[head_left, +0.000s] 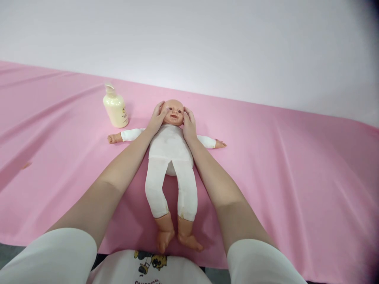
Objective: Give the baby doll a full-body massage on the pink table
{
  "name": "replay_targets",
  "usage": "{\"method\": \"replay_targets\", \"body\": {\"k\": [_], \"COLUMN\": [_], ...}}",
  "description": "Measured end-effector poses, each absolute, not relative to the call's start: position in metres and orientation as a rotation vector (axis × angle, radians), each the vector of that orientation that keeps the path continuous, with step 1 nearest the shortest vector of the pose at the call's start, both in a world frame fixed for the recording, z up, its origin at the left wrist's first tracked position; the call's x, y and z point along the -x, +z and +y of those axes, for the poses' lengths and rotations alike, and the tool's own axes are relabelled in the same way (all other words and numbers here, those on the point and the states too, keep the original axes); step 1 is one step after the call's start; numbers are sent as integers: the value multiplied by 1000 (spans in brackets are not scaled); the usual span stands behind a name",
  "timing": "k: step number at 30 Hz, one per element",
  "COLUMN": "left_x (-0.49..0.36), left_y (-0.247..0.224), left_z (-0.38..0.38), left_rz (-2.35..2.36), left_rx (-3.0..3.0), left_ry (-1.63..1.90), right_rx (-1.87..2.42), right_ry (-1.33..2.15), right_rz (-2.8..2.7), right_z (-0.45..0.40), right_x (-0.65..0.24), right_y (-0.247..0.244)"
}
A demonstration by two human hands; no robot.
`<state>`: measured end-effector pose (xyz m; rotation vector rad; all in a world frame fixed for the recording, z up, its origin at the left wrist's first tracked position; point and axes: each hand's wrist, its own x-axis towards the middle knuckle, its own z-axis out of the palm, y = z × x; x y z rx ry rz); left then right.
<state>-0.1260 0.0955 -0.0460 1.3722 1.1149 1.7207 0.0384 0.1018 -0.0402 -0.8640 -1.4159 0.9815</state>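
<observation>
A baby doll (170, 144) in a white cloth body lies on its back, arms spread wide and bare feet towards me. Its head rests between my two hands. My left hand (156, 117) cups the side of the head at the left of the view, with the thumb on the cheek. On the opposite side my right hand (189, 121) is pressed against the head, fingers along its edge. Parts of the fingers are hidden behind the head. A pale yellow pump bottle (116, 108) stands upright to the left, beyond the doll's outstretched arm.
Pink cloth (254, 157) with soft folds covers the table under the doll. Behind it rises a plain white wall (207, 43). A small orange-brown mark (26, 165) shows on the cloth at far left. The table's front edge is close to my body.
</observation>
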Motion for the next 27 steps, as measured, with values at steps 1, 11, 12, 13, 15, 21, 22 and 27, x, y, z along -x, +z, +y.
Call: {"method": "replay_targets", "body": {"k": [1,11,12,13,15,21,22,27], "left_x": [126,127,127,127,126,126,126,128], "left_y": [-47,-43,-43,-42,-41,-38,-38,-40], "left_z": [97,92,92,92,92,89,89,92], "left_rz": [1114,1058,1056,1057,1060,1053,1057,1066], "left_rx": [-1361,-1327,-1316,-1306,-1288,-1257,-1260,-1284], "left_ry": [1724,1753,1756,1757,1753,1745,1743,1763], "right_rx": [865,873,873,871,867,858,853,838], "right_ry": [981,1037,1040,1039,1029,1050,1061,1106], "right_rz": [-1413,-1382,-1381,-1385,-1401,-1386,-1371,-1372], "right_z": [103,105,105,106,106,108,108,107], "right_x": [-39,-39,-39,-39,-40,-40,-39,-39], "right_y": [-41,-42,-42,-42,-43,-44,-43,-42]}}
